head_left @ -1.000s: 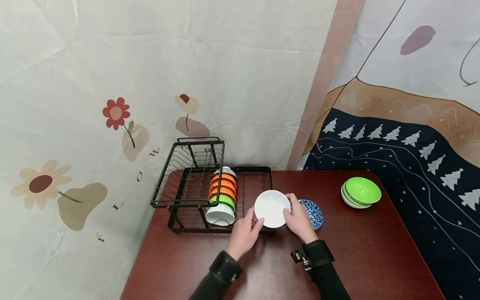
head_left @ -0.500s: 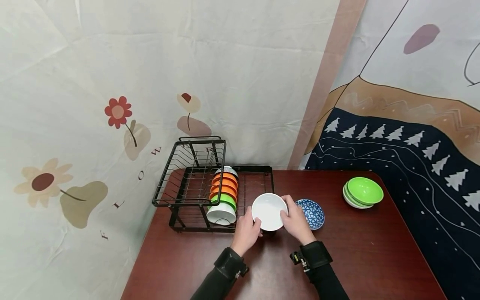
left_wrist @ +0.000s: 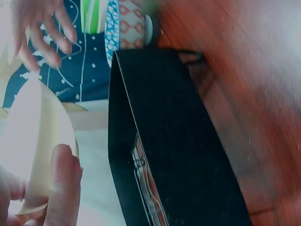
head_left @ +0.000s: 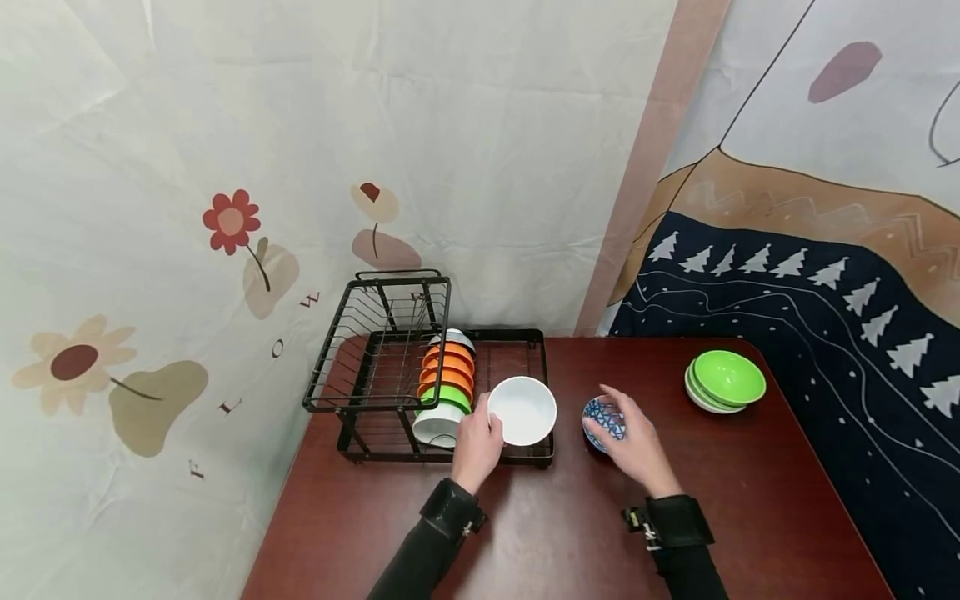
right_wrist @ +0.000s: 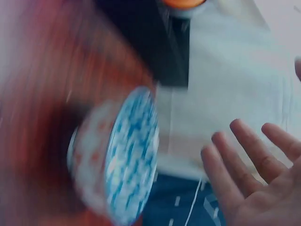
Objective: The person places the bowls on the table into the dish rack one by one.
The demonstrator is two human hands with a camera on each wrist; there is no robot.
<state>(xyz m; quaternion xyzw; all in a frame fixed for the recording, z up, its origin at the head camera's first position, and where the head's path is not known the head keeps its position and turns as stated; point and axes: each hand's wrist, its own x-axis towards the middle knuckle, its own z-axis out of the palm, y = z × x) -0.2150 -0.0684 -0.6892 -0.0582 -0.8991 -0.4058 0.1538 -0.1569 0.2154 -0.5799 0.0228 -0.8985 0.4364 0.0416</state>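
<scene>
A white bowl (head_left: 523, 411) is gripped at its left rim by my left hand (head_left: 477, 446), in front of the black dish rack (head_left: 551, 450). In the left wrist view, fingers curl round the white bowl (left_wrist: 42, 146). My right hand (head_left: 637, 446) holds nothing; its fingers are spread over the blue-patterned bowl (head_left: 604, 421) and partly hide it. The right wrist view has that patterned bowl (right_wrist: 134, 160) standing on the table, apart from the extended fingers (right_wrist: 256, 150). Inside the rack stands a row of bowls on edge, with orange bowls (head_left: 447, 368), a green bowl (head_left: 453, 395) and a white one (head_left: 437, 425) foremost.
A stack with a green bowl (head_left: 729, 377) on top sits at the back right of the brown table (head_left: 720, 500). The rack's raised wire basket (head_left: 382, 350) overhangs its left part. A patterned cloth wall (head_left: 480, 167) stands behind.
My right hand has let go of the white bowl and moved right, over the patterned bowl. The left hand has carried the white bowl slightly left, towards the rack.
</scene>
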